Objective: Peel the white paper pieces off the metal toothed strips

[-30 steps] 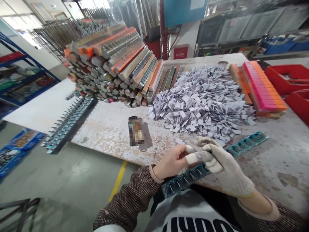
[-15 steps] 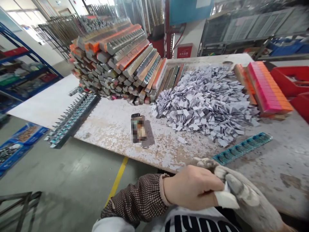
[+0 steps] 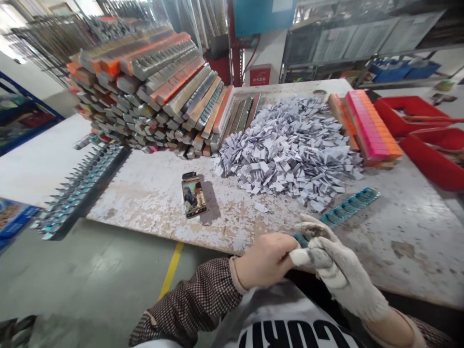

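My left hand (image 3: 266, 261) is bare, with its fingers closed at a small white piece of soft material (image 3: 300, 257). My right hand (image 3: 339, 268) wears a white knitted glove with greyish fingers, and they are curled against the same white piece. Whether that piece wraps a left fingertip or is pinched between both hands, I cannot tell. A teal strip with a row of rounded shapes (image 3: 350, 208) lies on the table just behind my right hand, partly hidden by the gloved fingers. One loose white paper slip (image 3: 261, 208) lies a little farther off.
A phone (image 3: 194, 197) lies on the worn white table (image 3: 145, 193). Behind stand a heap of white paper slips (image 3: 286, 150), a stack of long bars (image 3: 155, 92) and pink and orange blocks (image 3: 371, 125). Red bins (image 3: 435, 157) are at the right; a spiked metal rack (image 3: 83, 188) overhangs the left edge.
Both hands have moved left and slightly up, staying together at the white piece. The view has turned right, so the table's things appear shifted left.
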`<state>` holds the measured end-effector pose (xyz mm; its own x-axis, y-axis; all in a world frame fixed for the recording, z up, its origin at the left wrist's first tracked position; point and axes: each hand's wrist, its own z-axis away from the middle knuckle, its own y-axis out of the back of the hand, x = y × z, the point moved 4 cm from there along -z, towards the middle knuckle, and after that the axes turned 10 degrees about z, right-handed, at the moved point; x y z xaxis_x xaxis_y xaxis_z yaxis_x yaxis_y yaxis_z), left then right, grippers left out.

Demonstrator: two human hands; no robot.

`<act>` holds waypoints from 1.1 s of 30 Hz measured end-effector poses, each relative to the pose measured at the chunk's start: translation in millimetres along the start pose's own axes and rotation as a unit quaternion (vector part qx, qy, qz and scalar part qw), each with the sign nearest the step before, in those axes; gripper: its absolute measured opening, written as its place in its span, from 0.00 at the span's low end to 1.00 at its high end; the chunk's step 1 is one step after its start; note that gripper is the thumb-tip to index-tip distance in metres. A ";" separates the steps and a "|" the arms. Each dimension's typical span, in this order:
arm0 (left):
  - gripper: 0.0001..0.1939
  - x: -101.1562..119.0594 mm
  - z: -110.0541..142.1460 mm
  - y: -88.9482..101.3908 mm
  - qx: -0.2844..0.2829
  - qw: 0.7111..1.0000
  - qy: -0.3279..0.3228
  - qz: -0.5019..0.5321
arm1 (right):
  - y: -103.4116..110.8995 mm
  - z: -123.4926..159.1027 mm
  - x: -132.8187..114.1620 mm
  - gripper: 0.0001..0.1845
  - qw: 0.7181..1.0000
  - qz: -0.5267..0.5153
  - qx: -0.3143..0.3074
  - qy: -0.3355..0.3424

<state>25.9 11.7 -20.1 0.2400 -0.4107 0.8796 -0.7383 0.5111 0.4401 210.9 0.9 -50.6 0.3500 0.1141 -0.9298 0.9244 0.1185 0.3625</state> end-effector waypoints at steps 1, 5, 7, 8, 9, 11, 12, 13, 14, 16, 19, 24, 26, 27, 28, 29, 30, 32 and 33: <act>0.10 -8.9 -4.0 7.3 0.001 1.000 0.007 -0.024 | 6.8 -3.9 3.6 0.15 1.000 0.014 0.010 0.001; 0.12 -55.5 -23.6 46.9 0.041 0.966 0.096 -0.236 | 28.4 -17.7 9.8 0.16 0.988 0.125 0.073 0.049; 0.15 -75.1 -31.8 58.3 0.022 0.944 0.125 -0.303 | 29.0 -18.7 4.2 0.10 0.957 0.241 0.101 0.130; 0.15 -82.2 -34.9 61.0 0.012 0.939 0.132 -0.316 | 26.5 -17.9 1.0 0.07 0.936 0.292 0.103 0.169; 0.14 -87.5 -37.2 62.2 0.004 0.938 0.136 -0.319 | 23.1 -16.8 -1.9 0.05 0.915 0.335 0.100 0.200; 0.11 -93.7 -40.0 62.4 -0.003 0.937 0.145 -0.319 | 16.9 -14.8 -6.9 0.05 0.882 0.395 0.088 0.241; 0.10 -95.1 -40.6 62.1 -0.005 0.935 0.151 -0.320 | 14.5 -13.9 -9.8 0.05 0.865 0.420 0.087 0.262; 0.09 -95.8 -41.0 61.9 -0.005 0.934 0.157 -0.320 | 12.5 -13.2 -12.5 0.05 0.851 0.436 0.085 0.279; 0.08 -96.0 -41.1 61.7 -0.004 0.934 0.162 -0.317 | 10.9 -13.0 -14.6 0.05 0.844 0.442 0.081 0.292; 0.06 -96.1 -40.5 62.0 -0.001 0.936 0.170 -0.308 | 8.0 -13.1 -16.6 0.05 0.845 0.433 0.069 0.305; 0.04 -96.7 -37.3 62.6 0.010 0.940 0.185 -0.286 | 0.3 -13.1 -14.0 0.05 0.844 0.435 0.042 0.311; 0.04 -92.6 -26.0 58.6 0.033 0.950 0.201 -0.236 | -10.2 -14.0 -9.5 0.04 0.839 0.456 0.021 0.297; 0.04 -86.9 -20.9 55.0 0.041 0.955 0.195 -0.219 | -11.2 -14.9 -10.2 0.04 0.834 0.465 0.012 0.296; 0.04 -83.7 -18.3 53.0 0.046 0.957 0.191 -0.212 | -11.2 -15.2 -10.2 0.05 0.832 0.468 0.006 0.297; 0.04 -80.7 -15.8 51.0 0.050 0.959 0.187 -0.206 | -11.0 -15.2 -9.9 0.05 0.830 0.471 0.000 0.299; 0.04 -78.0 -13.1 49.1 0.056 0.961 0.184 -0.201 | -10.6 -14.8 -9.0 0.05 0.828 0.472 -0.003 0.303; 0.04 -75.8 -10.3 47.4 0.061 0.962 0.181 -0.196 | -10.1 -14.0 -7.5 0.05 0.825 0.474 -0.002 0.307; 0.04 -72.7 -4.3 44.9 0.073 0.963 0.177 -0.187 | -9.8 -11.4 -3.1 0.06 0.822 0.474 0.001 0.316; 0.04 -71.7 -1.1 44.0 0.079 0.964 0.177 -0.184 | -10.0 -9.7 -0.4 0.07 0.820 0.476 0.004 0.319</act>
<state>-23.1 64.5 -63.6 0.6826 -0.2448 0.6886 -0.6430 0.2467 0.7251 200.1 9.3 -53.3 0.7657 0.6432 -0.0032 0.2807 -0.3297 0.9014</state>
